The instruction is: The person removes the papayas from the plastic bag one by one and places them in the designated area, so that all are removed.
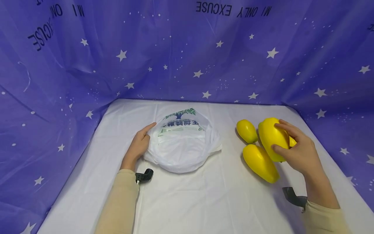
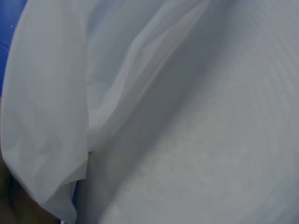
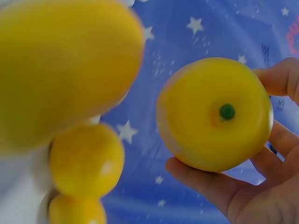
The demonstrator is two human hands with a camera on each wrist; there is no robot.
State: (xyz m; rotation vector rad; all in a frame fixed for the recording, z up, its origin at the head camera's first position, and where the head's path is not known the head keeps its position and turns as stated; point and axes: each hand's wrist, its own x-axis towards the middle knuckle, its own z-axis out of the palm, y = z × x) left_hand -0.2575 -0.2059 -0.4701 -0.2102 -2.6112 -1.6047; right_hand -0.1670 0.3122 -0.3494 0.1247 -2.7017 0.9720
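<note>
My right hand (image 1: 302, 152) grips a large yellow papaya (image 1: 271, 136), thumb on the near side and fingers over the far side. Its rounded end with a small green stem (image 3: 227, 112) faces the right wrist camera. On the table beside it lie a long yellow mango (image 1: 261, 163) and a smaller yellow fruit (image 1: 246, 131). Another yellow fruit (image 1: 292, 141) shows partly behind the right hand. My left hand (image 1: 140, 144) holds the left rim of a white plastic bag (image 1: 181, 162), index finger stretched along it. Bag plastic covers much of that hand in the left wrist view.
The bag's mouth is spread wide towards me, with a printed tree and lettering on its far side. A white cloth (image 1: 187, 201) covers the table. Purple star-patterned sheets (image 1: 187, 58) stand at the back and both sides.
</note>
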